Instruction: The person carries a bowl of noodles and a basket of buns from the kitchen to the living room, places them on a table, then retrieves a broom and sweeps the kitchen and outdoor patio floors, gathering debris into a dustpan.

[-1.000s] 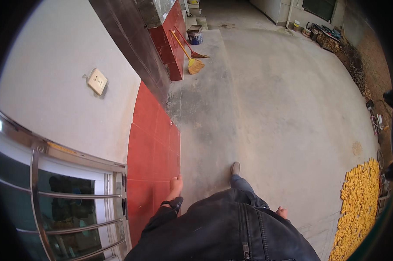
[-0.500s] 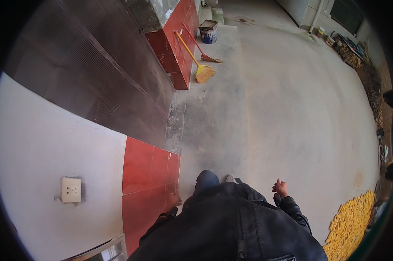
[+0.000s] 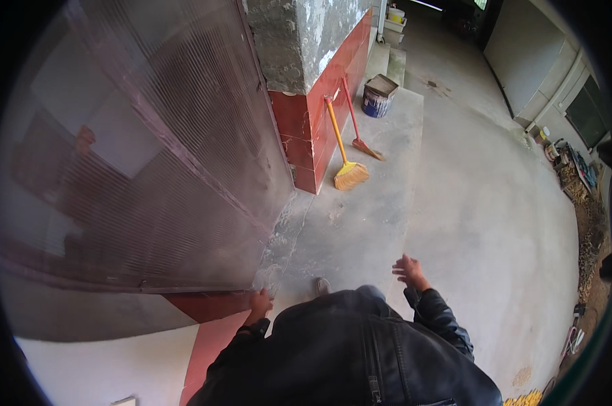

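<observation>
Presently: left hand (image 3: 259,302) closed, empty, touching red-tiled wall (image 3: 214,308); right hand (image 3: 409,270) spread, empty; yellow broom (image 3: 344,153) well ahead.

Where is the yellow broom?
The yellow broom is ahead of the person, near the top middle of the head view, leaning on the red tiled wall corner. A red-handled broom leans just right of it, before a blue bucket.

Brooms and bucket waiting by the pillar

A yellow-handled broom (image 3: 343,152) and a red-handled broom (image 3: 358,122) are leaning against the red-tiled pillar (image 3: 319,101), a blue bucket (image 3: 377,96) sitting just beyond them.
</observation>
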A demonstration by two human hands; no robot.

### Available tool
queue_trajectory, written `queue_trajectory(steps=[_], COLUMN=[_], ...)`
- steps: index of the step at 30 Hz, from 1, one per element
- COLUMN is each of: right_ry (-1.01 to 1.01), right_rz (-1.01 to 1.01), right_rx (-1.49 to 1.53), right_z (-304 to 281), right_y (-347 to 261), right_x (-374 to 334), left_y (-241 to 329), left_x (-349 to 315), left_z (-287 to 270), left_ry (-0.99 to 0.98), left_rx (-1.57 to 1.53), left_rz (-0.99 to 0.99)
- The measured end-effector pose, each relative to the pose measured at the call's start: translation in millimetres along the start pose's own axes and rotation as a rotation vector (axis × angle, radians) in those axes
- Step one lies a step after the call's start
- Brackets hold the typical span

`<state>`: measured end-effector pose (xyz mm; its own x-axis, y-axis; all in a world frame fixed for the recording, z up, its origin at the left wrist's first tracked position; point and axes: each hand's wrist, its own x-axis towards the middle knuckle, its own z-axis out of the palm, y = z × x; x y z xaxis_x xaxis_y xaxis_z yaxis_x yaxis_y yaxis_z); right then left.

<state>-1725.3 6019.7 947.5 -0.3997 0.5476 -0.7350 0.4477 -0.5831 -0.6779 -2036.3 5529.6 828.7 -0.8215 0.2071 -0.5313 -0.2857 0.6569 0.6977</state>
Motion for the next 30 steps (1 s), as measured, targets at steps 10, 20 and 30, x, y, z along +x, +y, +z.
queue_trajectory(steps=[10, 20, 30], right_ry=[-0.138, 0.14, -0.104], right_rz=[-0.192, -0.752, -0.985], right_rx=[-0.365, -0.933, -0.901], right_z=[164, 305, 294], right_y=[-306, -526, -530], right_x=[276, 508, 594], left_y=[118, 217, 276], left_x=[62, -58, -75], left_z=[13, 116, 152], left_ry=[0.402, 0.754, 0.922], left_rx=[-0.336, -0.592, -0.666], left_rz=[0.013, -0.538, -0.484])
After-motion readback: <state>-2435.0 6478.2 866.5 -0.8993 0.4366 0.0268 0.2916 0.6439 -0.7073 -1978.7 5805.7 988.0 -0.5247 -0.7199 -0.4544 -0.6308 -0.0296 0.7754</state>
